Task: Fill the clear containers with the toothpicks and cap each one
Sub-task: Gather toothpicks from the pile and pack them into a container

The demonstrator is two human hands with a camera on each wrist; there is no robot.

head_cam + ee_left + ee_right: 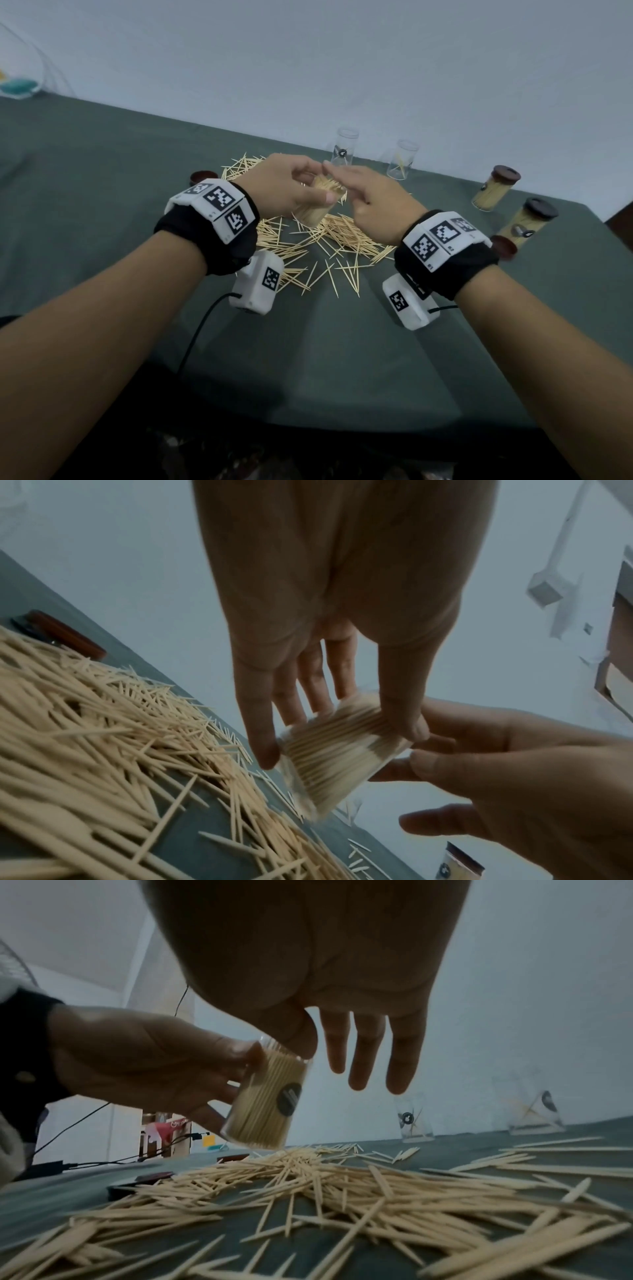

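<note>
My left hand point(308, 186) grips a clear container point(318, 205) packed with toothpicks and holds it tilted just above the loose toothpick pile point(329, 240). In the left wrist view the thumb and fingers point(263, 739) wrap its sides. My right hand point(342, 180) hovers over the container's uncapped mouth with its fingers straight. In the right wrist view the thumb point(294, 1034) touches the toothpick tips in the container point(263, 1102). Two nearly empty clear containers point(344, 147) point(400, 159) stand at the back.
Two filled, capped containers point(493, 188) point(527, 222) stand at the right. One loose brown cap point(200, 176) lies left of the pile, another point(503, 247) by my right wrist. A green cloth point(102, 171) covers the table, and a wall runs close behind.
</note>
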